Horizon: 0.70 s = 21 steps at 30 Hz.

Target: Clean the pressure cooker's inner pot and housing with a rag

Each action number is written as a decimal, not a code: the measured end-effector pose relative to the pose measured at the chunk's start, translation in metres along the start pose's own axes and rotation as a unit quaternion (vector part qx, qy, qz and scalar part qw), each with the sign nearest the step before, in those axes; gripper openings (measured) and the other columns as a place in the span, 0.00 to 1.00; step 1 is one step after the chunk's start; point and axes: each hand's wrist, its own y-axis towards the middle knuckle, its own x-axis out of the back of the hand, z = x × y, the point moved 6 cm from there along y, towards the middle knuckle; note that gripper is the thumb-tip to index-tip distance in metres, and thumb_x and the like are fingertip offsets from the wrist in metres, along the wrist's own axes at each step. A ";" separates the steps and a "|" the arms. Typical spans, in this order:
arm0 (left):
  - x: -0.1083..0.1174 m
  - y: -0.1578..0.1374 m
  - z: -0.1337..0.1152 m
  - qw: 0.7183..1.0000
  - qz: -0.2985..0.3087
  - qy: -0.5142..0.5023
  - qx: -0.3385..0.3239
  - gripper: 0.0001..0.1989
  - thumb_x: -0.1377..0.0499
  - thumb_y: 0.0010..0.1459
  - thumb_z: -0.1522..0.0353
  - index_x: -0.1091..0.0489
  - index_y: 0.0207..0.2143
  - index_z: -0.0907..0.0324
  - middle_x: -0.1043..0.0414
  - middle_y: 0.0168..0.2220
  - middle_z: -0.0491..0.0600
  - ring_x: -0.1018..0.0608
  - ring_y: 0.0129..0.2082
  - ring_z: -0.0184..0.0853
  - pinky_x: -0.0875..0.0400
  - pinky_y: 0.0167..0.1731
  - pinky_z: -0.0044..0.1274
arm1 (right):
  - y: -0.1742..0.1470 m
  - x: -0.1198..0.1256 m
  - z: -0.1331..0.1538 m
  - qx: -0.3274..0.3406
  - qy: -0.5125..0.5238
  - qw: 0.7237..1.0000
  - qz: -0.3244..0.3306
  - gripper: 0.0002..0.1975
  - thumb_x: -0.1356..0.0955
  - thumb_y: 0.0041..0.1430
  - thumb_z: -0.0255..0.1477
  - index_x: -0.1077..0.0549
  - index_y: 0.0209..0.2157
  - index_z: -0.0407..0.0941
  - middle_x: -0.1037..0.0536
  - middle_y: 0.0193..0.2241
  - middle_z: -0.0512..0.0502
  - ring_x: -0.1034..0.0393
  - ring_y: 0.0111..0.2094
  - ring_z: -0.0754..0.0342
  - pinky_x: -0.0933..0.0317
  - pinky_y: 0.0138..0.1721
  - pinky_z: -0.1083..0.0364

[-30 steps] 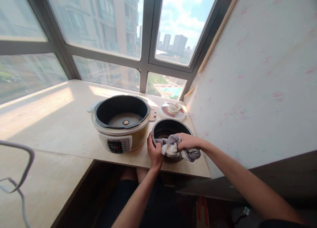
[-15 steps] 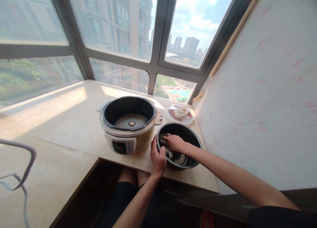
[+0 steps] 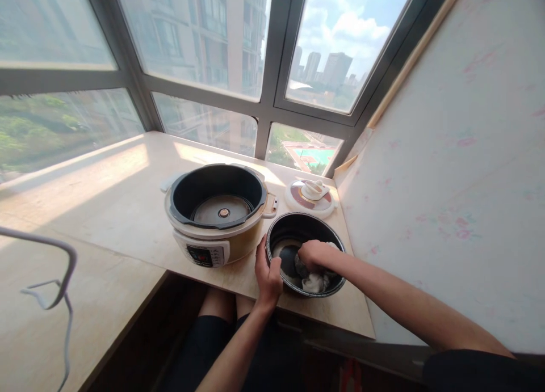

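A black inner pot (image 3: 281, 224) stands on the wooden counter, and my left hand (image 3: 267, 273) is closed on its near left rim, thumb on the near side. Inside the pot, my right hand (image 3: 314, 253) presses a crumpled grey-white cloth (image 3: 315, 283) against the right part of the bottom. Its fingers are partly hidden by the hand itself. To the left stands the electric pressure cooker's body (image 3: 251, 236), uncovered, with a dark interior and a control panel in front. Behind the pot lies the cooker's lid (image 3: 310, 198), its knob up.
The wooden counter (image 3: 102, 210) runs left along the windows and ends at a front edge above my legs. A floral-papered wall (image 3: 426, 171) borders the right side. At far left a grey cable (image 3: 63, 250) shows close to the camera.
My right hand has moved with the cloth from the left side of the pot to its right part. The left hand stays on the rim. The view has shifted slightly.
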 end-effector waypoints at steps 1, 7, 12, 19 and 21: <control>0.000 -0.001 0.001 1.000 -0.001 -0.003 0.002 0.29 0.45 0.56 0.72 0.33 0.62 0.61 0.31 0.63 0.58 0.31 0.65 0.46 0.41 0.67 0.38 | 0.001 -0.003 0.002 0.004 -0.018 0.999 0.039 0.14 0.21 0.31 0.24 0.28 0.11 0.46 0.26 0.13 0.48 0.23 0.23 0.45 0.28 0.33 0.48; -0.003 -0.006 0.006 0.999 -0.013 -0.035 0.029 0.29 0.45 0.58 0.70 0.33 0.63 0.59 0.33 0.65 0.56 0.32 0.66 0.45 0.43 0.68 0.38 | -0.007 -0.011 0.022 0.110 -0.040 0.959 0.259 0.15 0.23 0.32 0.25 0.20 0.29 0.43 0.23 0.22 0.54 0.26 0.26 0.52 0.34 0.26 0.59; -0.005 -0.009 0.006 0.998 -0.018 -0.044 0.048 0.25 0.46 0.65 0.64 0.33 0.63 0.58 0.33 0.65 0.57 0.34 0.67 0.45 0.45 0.69 0.38 | -0.006 -0.001 0.028 0.149 0.117 0.960 0.204 0.23 0.27 0.37 0.20 0.20 0.40 0.41 0.18 0.35 0.49 0.24 0.37 0.50 0.32 0.37 0.57; -0.003 -0.012 0.008 0.998 0.003 -0.037 0.046 0.27 0.51 0.70 0.56 0.35 0.64 0.57 0.38 0.68 0.57 0.39 0.71 0.42 0.49 0.70 0.36 | -0.015 0.032 0.027 0.210 0.345 0.904 0.140 0.24 0.27 0.40 0.25 0.21 0.44 0.42 0.18 0.40 0.49 0.26 0.44 0.47 0.33 0.49 0.52; -0.003 -0.013 0.011 0.997 0.015 -0.043 0.056 0.27 0.51 0.69 0.54 0.34 0.64 0.57 0.37 0.67 0.57 0.40 0.71 0.42 0.49 0.70 0.35 | -0.017 0.040 0.024 0.183 0.395 0.896 0.087 0.23 0.25 0.40 0.29 0.22 0.43 0.41 0.18 0.38 0.48 0.25 0.43 0.47 0.33 0.48 0.51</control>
